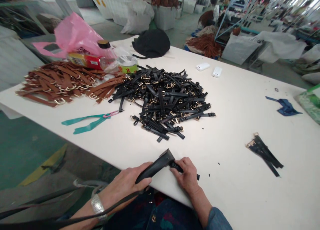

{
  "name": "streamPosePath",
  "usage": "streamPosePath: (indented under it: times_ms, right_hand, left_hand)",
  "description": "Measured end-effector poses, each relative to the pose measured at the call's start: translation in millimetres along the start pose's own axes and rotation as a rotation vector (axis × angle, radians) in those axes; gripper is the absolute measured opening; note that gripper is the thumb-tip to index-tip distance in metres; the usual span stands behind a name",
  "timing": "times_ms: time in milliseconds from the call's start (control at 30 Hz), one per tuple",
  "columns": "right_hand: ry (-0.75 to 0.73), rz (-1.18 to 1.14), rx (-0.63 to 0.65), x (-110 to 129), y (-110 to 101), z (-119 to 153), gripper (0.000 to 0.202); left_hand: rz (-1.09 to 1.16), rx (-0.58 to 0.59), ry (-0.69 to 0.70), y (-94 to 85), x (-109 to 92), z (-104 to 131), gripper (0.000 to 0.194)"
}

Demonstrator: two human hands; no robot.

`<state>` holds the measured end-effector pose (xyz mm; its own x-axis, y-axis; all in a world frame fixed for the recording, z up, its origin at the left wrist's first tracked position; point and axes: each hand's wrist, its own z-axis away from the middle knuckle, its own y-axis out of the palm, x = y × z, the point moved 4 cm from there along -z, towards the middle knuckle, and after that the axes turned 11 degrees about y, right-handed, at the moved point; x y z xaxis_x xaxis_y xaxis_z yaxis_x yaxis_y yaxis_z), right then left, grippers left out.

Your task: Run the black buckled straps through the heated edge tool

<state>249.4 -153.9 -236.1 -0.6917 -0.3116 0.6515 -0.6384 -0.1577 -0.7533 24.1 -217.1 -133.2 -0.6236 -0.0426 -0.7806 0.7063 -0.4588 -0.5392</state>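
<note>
Workbench, white-topped point(232, 107), seen from the seated side. Left hand point(125, 180) wrapped round the body of a black handheld tool point(155, 165), its squared head angled up and away; make and function hard to read from here, perhaps a heat tool. Dark cord point(117, 203) trailing back along the left forearm, past a broad silver bracelet point(97, 205). Right hand point(186, 176) pinching a short black strap point(176, 166) near the table's front edge, just beside the tool head, the strap's far end poking out past the hand. Denim sleeve point(217, 220) on that arm.

Beyond the hands, mid-table: large loose heap of black buckled straps point(162, 100), gold-toned hardware. Left of it, brown straps point(57, 80) with pale metal buckles, piled near the table's left end. Between heap and front edge, a pink-handled cutter point(107, 115) with long teal strips point(87, 123).

Behind the brown pile: pink plastic bag point(75, 33), dark-capped bottle point(105, 52), red-and-yellow packet point(85, 60). Black cloth cap point(152, 43) at the far edge; two small white cases point(202, 67) nearby. Right side: small fan of black straps point(266, 153), well apart from the heap, and a blue fabric scrap point(286, 107) beyond.
</note>
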Motion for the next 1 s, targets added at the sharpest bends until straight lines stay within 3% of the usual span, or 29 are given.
streamPosePath:
  times_ms: [200, 500, 700, 1000]
  right_hand:
    - [0.009, -0.025, -0.009, 2, -2, -1, 0.016]
    - [0.006, -0.005, -0.022, 1, 0, 0, 0.017]
    - [-0.002, -0.026, 0.007, 3, -1, 1, 0.017]
    - [0.0, -0.048, -0.016, 4, -4, -1, 0.015]
  left_hand:
    - [-0.005, 0.067, -0.008, -1.3, 2, 18, 0.051]
    - [0.011, -0.007, -0.027, 2.8, -4, -3, 0.049]
    - [0.044, 0.022, -0.048, 1.8, 9, 16, 0.049]
    - [0.039, 0.034, -0.03, 3.0, 5, 23, 0.052]
